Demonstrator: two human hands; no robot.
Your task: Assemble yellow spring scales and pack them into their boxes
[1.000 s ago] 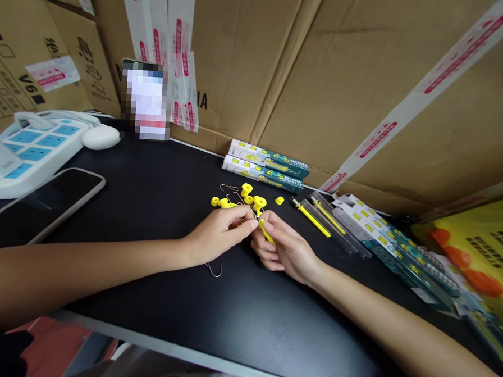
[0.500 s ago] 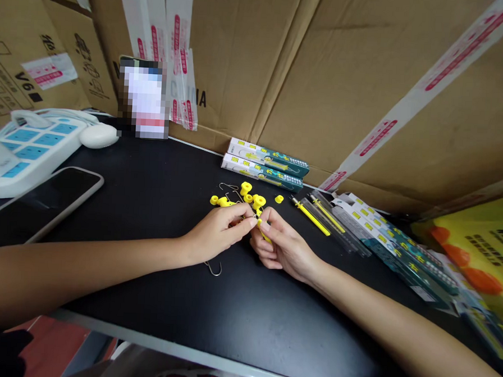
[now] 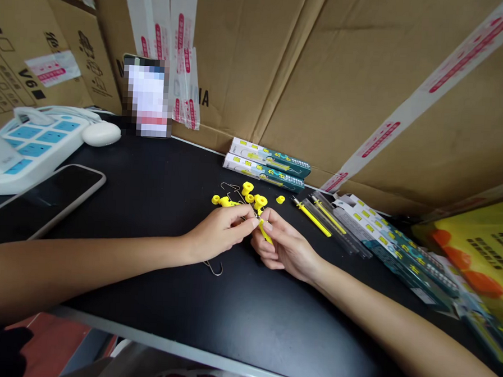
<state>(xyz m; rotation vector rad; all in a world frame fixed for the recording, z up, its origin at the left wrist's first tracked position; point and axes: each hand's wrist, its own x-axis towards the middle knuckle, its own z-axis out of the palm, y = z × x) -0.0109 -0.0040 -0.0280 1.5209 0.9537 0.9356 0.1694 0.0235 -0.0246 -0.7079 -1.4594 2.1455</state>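
My left hand (image 3: 224, 231) is closed in a pinch on a thin metal ring (image 3: 257, 217); the rest of that piece is hidden by the fingers. Right beside it, my right hand (image 3: 288, 246) grips a narrow yellow plastic piece (image 3: 266, 234), its top end against the ring. The fingertips of both hands nearly meet. Just behind them lies a loose group of yellow plastic caps (image 3: 247, 188) and bent wire hooks (image 3: 229, 185). Another metal hook (image 3: 217, 269) sticks out below my left hand. A single yellow cap (image 3: 280, 199) lies apart to the right.
Two printed boxes (image 3: 264, 172) lie against the cardboard wall (image 3: 359, 65). To the right are yellow rods (image 3: 315, 219), clear tubes (image 3: 350, 244), more boxes (image 3: 396, 246) and a yellow bag (image 3: 480, 245). At left are a phone (image 3: 44, 203) and a power strip (image 3: 38, 143).
The view has shifted very slightly. The metal ring between my fingertips shows more clearly, and the yellow piece in my right hand has tilted a little. Both hands stay in place.
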